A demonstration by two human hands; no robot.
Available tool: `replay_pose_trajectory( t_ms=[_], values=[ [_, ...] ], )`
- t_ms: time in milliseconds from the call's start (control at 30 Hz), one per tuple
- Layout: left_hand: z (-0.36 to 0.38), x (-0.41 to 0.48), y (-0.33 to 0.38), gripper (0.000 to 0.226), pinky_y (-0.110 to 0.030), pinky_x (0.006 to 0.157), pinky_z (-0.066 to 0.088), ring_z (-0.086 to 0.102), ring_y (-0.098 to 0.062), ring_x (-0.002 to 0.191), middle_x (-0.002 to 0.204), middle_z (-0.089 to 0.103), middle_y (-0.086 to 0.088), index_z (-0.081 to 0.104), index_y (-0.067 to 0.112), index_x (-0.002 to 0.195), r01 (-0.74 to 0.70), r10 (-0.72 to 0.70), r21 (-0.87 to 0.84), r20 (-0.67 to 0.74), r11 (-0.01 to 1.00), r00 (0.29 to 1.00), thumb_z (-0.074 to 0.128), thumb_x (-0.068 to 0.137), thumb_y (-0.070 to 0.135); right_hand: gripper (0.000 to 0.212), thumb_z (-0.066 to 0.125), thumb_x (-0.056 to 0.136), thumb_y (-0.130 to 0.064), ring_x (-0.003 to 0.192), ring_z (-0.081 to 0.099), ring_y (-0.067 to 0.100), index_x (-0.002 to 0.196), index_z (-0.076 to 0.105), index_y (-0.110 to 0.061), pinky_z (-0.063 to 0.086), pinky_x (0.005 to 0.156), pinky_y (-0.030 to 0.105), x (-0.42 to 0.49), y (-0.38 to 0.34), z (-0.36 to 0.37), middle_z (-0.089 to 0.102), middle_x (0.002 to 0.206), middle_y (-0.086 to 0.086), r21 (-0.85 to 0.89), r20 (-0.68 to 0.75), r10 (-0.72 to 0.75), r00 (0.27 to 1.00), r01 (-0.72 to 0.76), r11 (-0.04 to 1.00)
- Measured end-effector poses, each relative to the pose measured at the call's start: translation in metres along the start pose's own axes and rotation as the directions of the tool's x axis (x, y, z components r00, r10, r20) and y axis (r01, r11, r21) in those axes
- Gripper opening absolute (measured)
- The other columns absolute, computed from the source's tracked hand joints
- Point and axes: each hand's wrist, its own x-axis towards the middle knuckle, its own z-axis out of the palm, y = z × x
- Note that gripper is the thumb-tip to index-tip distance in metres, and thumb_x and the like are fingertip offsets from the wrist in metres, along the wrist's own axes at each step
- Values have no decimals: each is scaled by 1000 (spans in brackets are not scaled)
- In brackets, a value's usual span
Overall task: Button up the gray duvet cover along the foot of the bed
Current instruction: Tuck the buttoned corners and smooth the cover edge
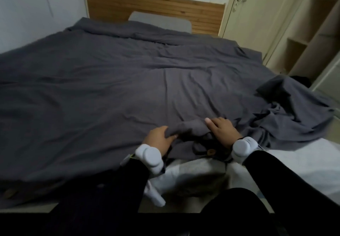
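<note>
Head view: gray duvet cover (pixel 114 81) spread over the bed, its open edge bunched at the foot; your left hand (pixel 159 138) pinches a fold of that edge, grip closed on cloth; your right hand (pixel 223 131) presses flat on it, fingers loosely spread; wooden button (pixel 211 152) just below, between both wrists; white sheet (pixel 294 162) bare at right.
</note>
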Motion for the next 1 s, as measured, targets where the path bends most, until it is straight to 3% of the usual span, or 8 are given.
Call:
replay_pose_trajectory(
  t_ms=[200, 333, 467, 600, 700, 800, 900, 1000],
  values=[
    [-31, 0, 22, 28, -17, 59, 41, 59, -13, 73, 74, 67, -6, 69, 8, 76, -31, 27, -198, -23, 980, 999, 68, 78, 36, 54, 37, 79, -73, 100, 55, 20, 94, 62, -28, 41, 91, 33, -13, 29, -29, 62, 97, 0, 114, -112, -134, 985, 146, 983],
    [-35, -6, 27, 41, -13, 44, 33, 48, 5, 42, 40, 53, 11, 56, 17, 48, 47, -38, -180, 50, 982, 998, 72, 70, 49, 68, 39, 73, -77, 118, 48, 33, 112, 59, -25, 34, 103, 43, -16, 75, -45, 59, 122, 9, -265, -196, 107, 975, -158, 951],
    [-16, -12, 22, 60, -24, 51, 32, 44, -8, 44, 35, 42, 4, 40, 15, 40, 128, -142, 87, 189, 988, 972, 61, 72, 61, 73, 37, 79, -73, 123, 44, 35, 117, 59, -15, 32, 103, 46, -22, 108, -55, 58, 128, 13, -272, -217, 358, 908, -409, 871],
    [-1, -9, 24, 49, -31, 71, 38, 61, -27, 83, 75, 65, -9, 58, 11, 66, 98, -138, 214, 182, 972, 974, 48, 85, 55, 69, 33, 84, -70, 116, 54, 34, 113, 62, -15, 34, 99, 45, -19, 120, -60, 63, 122, 15, -218, -226, 437, 870, -483, 848],
    [9, 5, 39, 36, -34, 93, 42, 55, -29, 115, 120, 61, -8, 57, 18, 117, -76, 78, 211, -1, 974, 997, 58, 85, 34, 56, 53, 83, -54, 114, 56, 34, 118, 56, -10, 41, 96, 43, -15, 128, -69, 60, 125, 17, -128, -262, 495, 828, -538, 833],
    [31, 7, 71, 49, -39, 96, 40, 48, -30, 116, 124, 55, -5, 56, 25, 120, -329, 377, 294, -124, 897, 918, 48, 74, 11, 66, 70, 74, -43, 125, 40, 37, 126, 44, -10, 39, 97, 45, -12, 132, -73, 44, 133, 19, -143, -409, 485, 773, -580, 802],
    [71, 6, 107, 51, -35, 97, 38, 47, -26, 119, 124, 56, 0, 59, 28, 117, -460, 455, 261, 83, 848, 886, 41, 70, 19, 77, 75, 69, -43, 126, 34, 36, 130, 37, -16, 38, 96, 44, -5, 146, -75, 36, 134, 17, -92, -450, 524, 723, -622, 778],
    [115, 9, 123, 58, -37, 103, 39, 46, -25, 123, 130, 53, -3, 54, 24, 122, -448, 297, 249, 470, 859, 831, 59, 73, 53, 76, 70, 76, -38, 123, 42, 37, 137, 32, -15, 43, 91, 42, 4, 159, -75, 36, 135, 18, 51, -354, 616, 704, -643, 764]
  ],
)
